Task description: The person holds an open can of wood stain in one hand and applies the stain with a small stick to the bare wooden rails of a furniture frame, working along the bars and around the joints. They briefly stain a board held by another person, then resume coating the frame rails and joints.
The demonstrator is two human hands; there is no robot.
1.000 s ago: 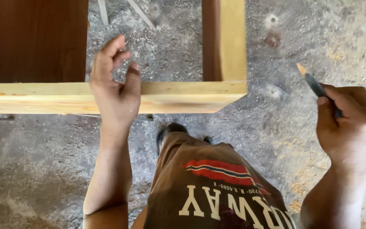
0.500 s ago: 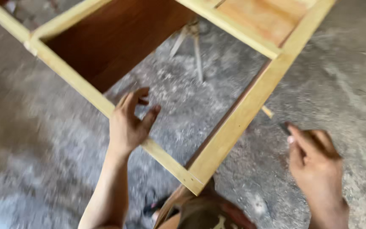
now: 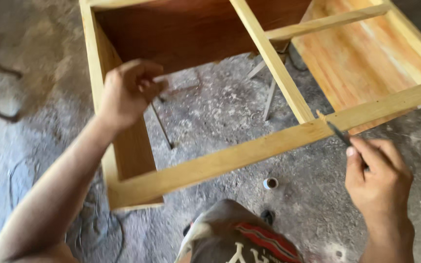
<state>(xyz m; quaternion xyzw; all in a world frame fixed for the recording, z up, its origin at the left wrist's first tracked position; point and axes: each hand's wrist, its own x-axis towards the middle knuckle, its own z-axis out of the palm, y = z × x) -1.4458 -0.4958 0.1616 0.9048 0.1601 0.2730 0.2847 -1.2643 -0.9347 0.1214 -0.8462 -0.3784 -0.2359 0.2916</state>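
On the far left I see bare, dusty concrete floor point(image 3: 35, 97) with a dark cable point(image 3: 98, 229) trailing across it near the bottom edge. Next comes my left hand point(image 3: 127, 92), raised over the left side of the pale wooden frame point(image 3: 220, 160). Its fingers are curled in on themselves with the thumb tucked against them; the grip is narrow, and I cannot tell whether anything small is pinched in it. It hovers just above the frame's left side panel point(image 3: 132, 146), close to the top edge, and I cannot say for certain that it touches the wood.

The frame lies tilted across my view, its front rail running from lower left up to the right. Behind the hand sits a dark reddish-brown panel point(image 3: 196, 29) inside the frame. Through the open middle I see the floor again, with thin metal rods point(image 3: 269, 97) lying on it. A small white ring-shaped object point(image 3: 270, 183) rests on the floor just below the rail.

Further right, an upright divider point(image 3: 274, 63) meets the rail, and beyond it lies an orange-toned plywood panel point(image 3: 366, 63). My right hand point(image 3: 378, 180) has its grip closed around a pencil point(image 3: 339, 132), whose tip rests on the rail near that joint.
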